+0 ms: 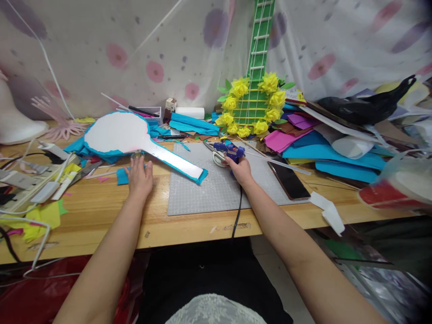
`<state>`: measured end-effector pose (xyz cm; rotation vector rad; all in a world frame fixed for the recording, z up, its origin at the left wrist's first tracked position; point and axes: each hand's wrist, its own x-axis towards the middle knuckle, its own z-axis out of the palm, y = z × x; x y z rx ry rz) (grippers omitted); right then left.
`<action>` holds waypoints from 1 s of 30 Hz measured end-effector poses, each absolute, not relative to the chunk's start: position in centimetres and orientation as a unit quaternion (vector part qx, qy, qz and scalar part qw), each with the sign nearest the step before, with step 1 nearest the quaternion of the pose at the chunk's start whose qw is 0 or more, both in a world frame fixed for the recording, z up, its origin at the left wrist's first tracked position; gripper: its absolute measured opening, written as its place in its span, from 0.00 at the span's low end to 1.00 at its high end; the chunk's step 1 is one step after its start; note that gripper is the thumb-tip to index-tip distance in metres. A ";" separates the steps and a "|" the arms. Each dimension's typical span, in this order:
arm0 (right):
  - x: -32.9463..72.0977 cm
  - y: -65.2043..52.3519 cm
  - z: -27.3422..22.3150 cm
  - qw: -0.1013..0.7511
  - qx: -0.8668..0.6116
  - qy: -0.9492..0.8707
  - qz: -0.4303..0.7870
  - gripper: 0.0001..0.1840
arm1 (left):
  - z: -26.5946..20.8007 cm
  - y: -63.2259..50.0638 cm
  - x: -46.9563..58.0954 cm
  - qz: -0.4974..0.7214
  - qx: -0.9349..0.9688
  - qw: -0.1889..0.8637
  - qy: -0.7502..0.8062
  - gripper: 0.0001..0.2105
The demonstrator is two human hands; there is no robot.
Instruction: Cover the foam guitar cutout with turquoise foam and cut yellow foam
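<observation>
My right hand (241, 169) is closed around a blue hot glue gun (225, 148) over the cutting mat, a clear glue stick trailing from its back. White-handled scissors (219, 158) lie just beside the gun. On the left rests a white guitar-shaped board (116, 132) edged in blue crepe paper, its neck reaching onto the grey cutting mat (202, 198). My left hand (139, 175) lies with fingers stretched out at the board's lower edge; whether the fingertips touch it I cannot tell. A small blue paper scrap (122, 176) sits beside that hand.
A green guitar shape with yellow paper flowers (251, 105) stands at the back. A phone (289, 179) lies on the mat's right side, near stacked coloured paper (332, 157) and a red cup (388, 193). Power strips and cables (37, 180) crowd the left.
</observation>
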<state>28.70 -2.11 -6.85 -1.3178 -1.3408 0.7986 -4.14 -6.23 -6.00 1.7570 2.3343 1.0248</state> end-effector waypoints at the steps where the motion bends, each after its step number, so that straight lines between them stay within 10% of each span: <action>1: 28.7 -2.1 -6.9 0.522 -0.550 -0.560 0.334 0.21 | -6.0 -6.2 -4.1 0.332 0.567 0.022 0.753 0.27; 30: 28.8 -1.4 -7.9 0.574 -0.516 -0.555 0.311 0.27 | -5.9 -6.4 -3.9 0.327 0.566 0.028 0.756 0.27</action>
